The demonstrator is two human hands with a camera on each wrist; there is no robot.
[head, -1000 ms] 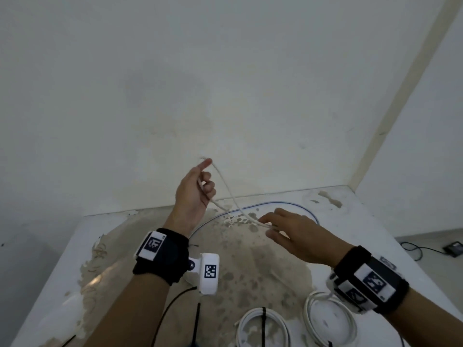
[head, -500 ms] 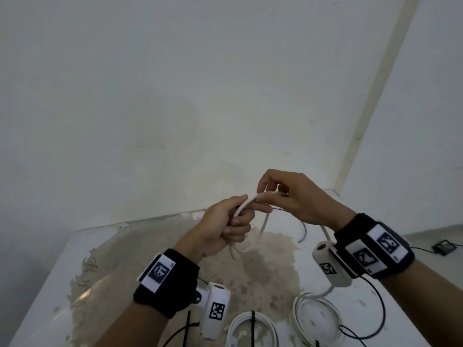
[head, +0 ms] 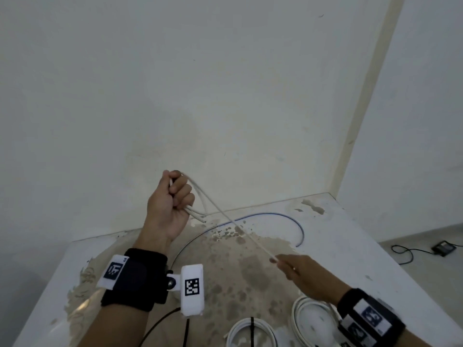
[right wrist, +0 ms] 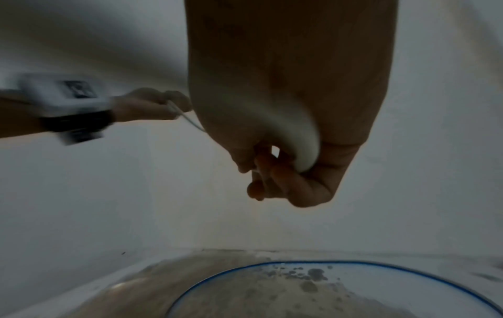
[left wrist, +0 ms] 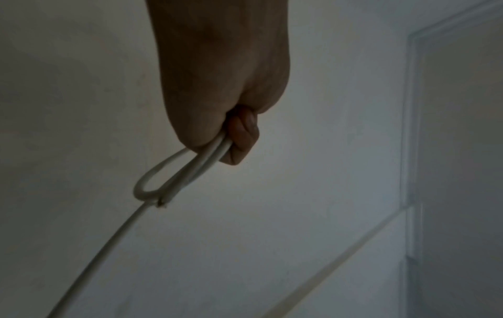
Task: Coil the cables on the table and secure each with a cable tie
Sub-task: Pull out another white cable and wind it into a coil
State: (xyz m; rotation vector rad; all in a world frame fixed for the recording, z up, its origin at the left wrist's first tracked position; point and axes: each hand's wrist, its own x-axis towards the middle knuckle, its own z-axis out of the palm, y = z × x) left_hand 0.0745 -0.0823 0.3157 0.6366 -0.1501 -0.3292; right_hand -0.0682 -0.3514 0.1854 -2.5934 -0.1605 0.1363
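Note:
My left hand (head: 172, 196) is raised above the far side of the table, fist curled round a small loop of thin white cable (head: 200, 199). The left wrist view shows that white cable (left wrist: 174, 178) looped under my curled fingers, its cut end beside the loop. From the fist a straight run of the cable slants down to my right hand (head: 293, 267), which pinches it lower and to the right. The right wrist view shows the white cable (right wrist: 304, 142) passing through my curled right fingers. A blue cable (head: 263, 216) lies in an arc on the table.
Two coiled white cables lie at the near edge: one (head: 250, 334) bound with a black tie, another (head: 310, 319) under my right wrist. The white table (head: 350, 246) has a large brown stain and stands in a wall corner. A black device (head: 443, 247) lies on the floor.
My hands were together at the cable half a second ago. They have now parted: the left rose to the left with the loop, the right pulled down and right along the cable.

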